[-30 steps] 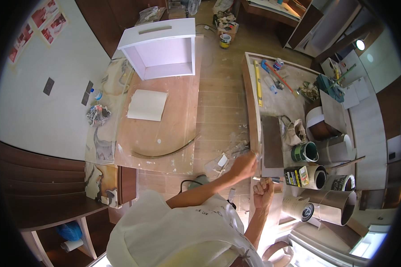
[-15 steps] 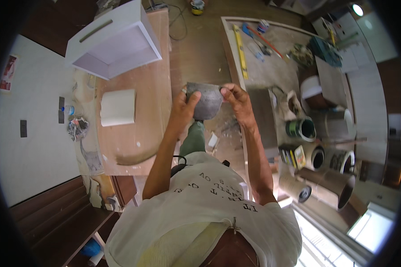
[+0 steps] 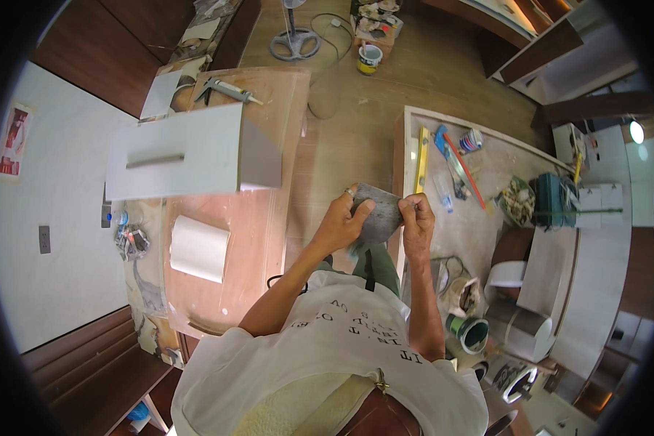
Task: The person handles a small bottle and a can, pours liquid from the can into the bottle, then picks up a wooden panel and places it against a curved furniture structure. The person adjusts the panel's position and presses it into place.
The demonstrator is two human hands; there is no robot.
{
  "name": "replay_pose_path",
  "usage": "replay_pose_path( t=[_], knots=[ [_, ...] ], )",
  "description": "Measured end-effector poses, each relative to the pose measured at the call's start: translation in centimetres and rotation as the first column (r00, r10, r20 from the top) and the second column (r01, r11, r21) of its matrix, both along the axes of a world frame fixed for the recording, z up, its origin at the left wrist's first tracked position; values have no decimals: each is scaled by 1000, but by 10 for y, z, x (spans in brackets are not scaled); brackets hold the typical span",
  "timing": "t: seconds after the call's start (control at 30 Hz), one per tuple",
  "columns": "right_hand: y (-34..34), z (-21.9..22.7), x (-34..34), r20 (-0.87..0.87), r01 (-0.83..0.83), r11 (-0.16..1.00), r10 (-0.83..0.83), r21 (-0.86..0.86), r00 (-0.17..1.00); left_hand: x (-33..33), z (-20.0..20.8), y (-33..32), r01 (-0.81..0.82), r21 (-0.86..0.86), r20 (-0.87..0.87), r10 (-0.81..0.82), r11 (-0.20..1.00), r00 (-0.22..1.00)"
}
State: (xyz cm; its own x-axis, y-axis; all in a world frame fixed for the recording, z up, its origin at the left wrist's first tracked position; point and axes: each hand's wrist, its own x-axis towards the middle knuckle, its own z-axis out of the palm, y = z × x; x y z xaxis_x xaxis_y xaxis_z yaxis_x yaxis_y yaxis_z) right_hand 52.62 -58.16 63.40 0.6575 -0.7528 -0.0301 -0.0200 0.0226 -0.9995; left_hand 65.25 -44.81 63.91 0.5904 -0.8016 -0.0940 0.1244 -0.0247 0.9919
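In front of my waist, a dark grey, slightly bent sheet that looks like sandpaper point(image 3: 378, 216) is stretched between my two hands. My left hand point(image 3: 341, 224) pinches its left edge, thumb across the near face. At the opposite edge, my right hand point(image 3: 417, 225) grips the corner between thumb and bent fingers. What lies behind the sheet is hidden.
To the left, a wooden worktop point(image 3: 261, 225) bears a white drawer-like box point(image 3: 185, 156), a caulking gun point(image 3: 231, 91) and white paper point(image 3: 200, 248). At right, a framed bench point(image 3: 403, 145) carries a yellow level point(image 3: 421, 160), tools and tubs. A fan base point(image 3: 294, 45) stands ahead.
The view has shifted forward, so worktop and bench sit lower, and the caulking gun and fan base have come into sight. Both hands still hold the sheet, now slightly tilted.
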Motion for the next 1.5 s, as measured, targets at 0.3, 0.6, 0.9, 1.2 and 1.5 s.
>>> replay_pose_path(
  t=[0.3, 0.6, 0.9, 1.2, 1.5],
  knots=[
    [-207, 7, 219, 103, -109, 991, 118, -81, 988, 159, 22, -183, -265, 9, 35, 265, 964, 964],
    [-332, 36, 469, -67, -825, 563, 822, -59, 566, 352, 40, -245, -558, -22, 16, 558, 830, 829],
    [-396, 50, 660, -164, -739, 604, 730, -297, 663, 544, 52, -312, -499, -43, 19, 500, 865, 866],
    [-419, 13, 901, -415, -497, -336, 908, -800, 53, 700, 29, -300, -595, 292, 227, 550, 749, 804],
    [-311, -43, 1105, -431, -518, -420, 896, -745, -107, 807, -5, -254, -793, 503, 383, 734, 344, 561]
  ],
)
